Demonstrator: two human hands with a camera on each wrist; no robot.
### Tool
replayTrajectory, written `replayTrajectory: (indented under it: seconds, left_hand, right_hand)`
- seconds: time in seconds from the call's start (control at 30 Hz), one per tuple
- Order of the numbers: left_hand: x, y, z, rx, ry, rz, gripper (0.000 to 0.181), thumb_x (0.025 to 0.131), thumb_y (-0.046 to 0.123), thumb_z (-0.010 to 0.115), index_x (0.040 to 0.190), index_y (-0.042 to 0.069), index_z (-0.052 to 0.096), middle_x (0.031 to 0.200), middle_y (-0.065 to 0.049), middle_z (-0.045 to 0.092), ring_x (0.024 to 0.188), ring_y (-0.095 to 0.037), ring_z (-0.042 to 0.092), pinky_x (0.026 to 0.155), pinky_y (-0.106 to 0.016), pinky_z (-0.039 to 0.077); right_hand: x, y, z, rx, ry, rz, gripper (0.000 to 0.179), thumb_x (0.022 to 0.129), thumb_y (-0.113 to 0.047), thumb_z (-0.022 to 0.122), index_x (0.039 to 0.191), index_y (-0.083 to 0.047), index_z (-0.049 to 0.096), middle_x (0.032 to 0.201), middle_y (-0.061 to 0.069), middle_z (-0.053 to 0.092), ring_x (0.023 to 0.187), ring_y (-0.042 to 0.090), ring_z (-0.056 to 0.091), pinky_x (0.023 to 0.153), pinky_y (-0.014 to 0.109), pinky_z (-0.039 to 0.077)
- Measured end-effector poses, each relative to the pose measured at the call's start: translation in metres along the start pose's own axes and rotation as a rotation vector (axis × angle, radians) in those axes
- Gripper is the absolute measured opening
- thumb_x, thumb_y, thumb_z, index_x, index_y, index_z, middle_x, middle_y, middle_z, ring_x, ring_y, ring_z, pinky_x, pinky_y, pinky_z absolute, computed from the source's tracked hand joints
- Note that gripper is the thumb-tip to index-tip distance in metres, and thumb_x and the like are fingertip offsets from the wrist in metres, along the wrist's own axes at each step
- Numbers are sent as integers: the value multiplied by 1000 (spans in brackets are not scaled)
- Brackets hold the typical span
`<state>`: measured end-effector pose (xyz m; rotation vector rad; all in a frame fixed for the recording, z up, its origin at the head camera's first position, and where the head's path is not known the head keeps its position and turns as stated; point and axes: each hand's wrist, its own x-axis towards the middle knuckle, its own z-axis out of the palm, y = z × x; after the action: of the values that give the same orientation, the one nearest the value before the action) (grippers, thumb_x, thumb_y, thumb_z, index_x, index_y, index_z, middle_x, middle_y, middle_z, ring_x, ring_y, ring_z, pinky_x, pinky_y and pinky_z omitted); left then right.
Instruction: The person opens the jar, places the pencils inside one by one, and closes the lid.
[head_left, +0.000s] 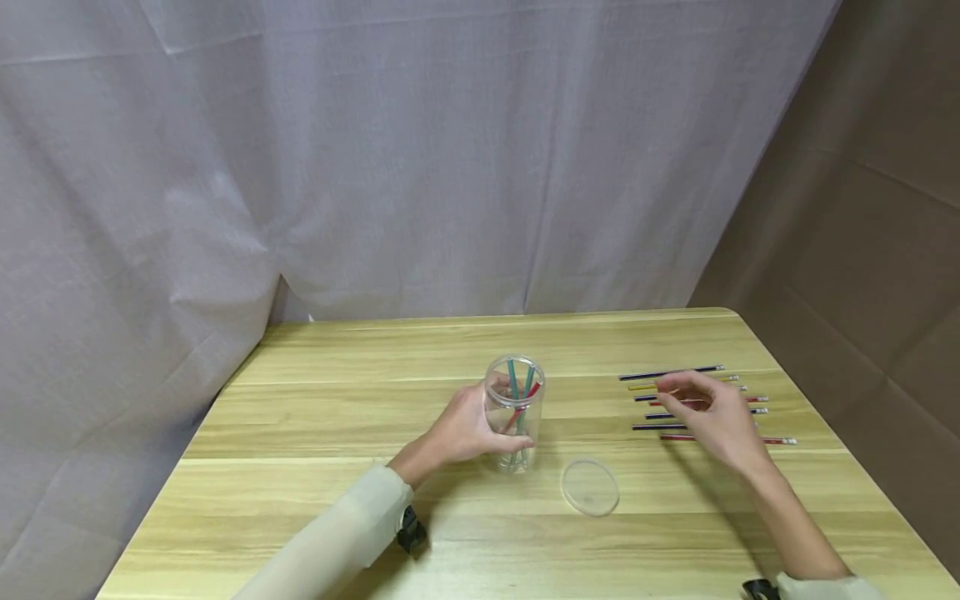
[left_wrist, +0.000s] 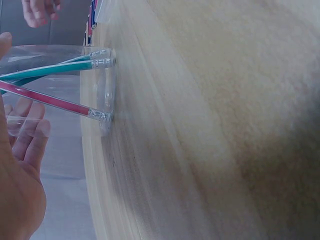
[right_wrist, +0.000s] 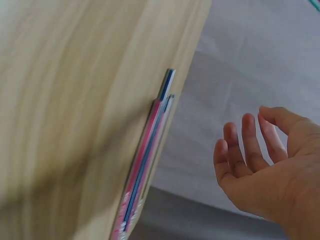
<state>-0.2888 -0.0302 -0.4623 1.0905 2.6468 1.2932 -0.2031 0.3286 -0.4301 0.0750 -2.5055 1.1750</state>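
Note:
My left hand (head_left: 461,427) grips a clear jar (head_left: 535,423) that stands upright near the middle of the table. Inside it lean two teal pencils (left_wrist: 55,69) and one red pencil (left_wrist: 55,101), their metal-banded ends at the jar's bottom. Above a row of pencils at the right hovers my right hand (head_left: 712,417), fingers loosely curved and nothing held. The row holds several pencils, among them a yellow pencil (head_left: 640,387), a red pencil (head_left: 776,440) and a dark blue pencil (head_left: 652,427). In the right wrist view, space shows between my right hand (right_wrist: 265,170) and the pencils (right_wrist: 145,150).
A round clear lid (head_left: 590,487) lies flat on the wooden table (head_left: 300,417), between the jar and my right forearm. Behind the table hangs a pale grey curtain (head_left: 420,167), and a brown cloth (head_left: 862,292) borders the right side.

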Motion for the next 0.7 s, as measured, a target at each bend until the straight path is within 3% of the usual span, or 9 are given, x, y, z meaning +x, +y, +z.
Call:
replayTrajectory:
  seconds: [0.33,0.5,0.7]
  left_hand:
    - [0,1,0,9,4,-10,85,73,46,97,139,11,56,125,-4,74,111,-22,71,98,-38,56]
    - [0,2,0,19,-1,-20,86,73,45,97,140,10,55,127,-5,73,111,-24,71,97,-38,56]
    - [-1,2,0,16,-3,-21,86,73,45,97,140,10,55,128,-5,73,113,-24,71,99,-39,56]
  right_hand:
    - [-4,33,-10,-26,-102,23,18,98,-5,76,115,1,77,108,18,78,86,0,68,71,14,52]
    - [-6,43,-15,-27,-183,43,18,95,2,76,113,4,77,109,20,77,89,-1,69,74,14,54]
    - [-9,51,-17,-68,-231,95,18,94,-2,78,112,3,77,110,18,78,88,2,70,76,16,53]
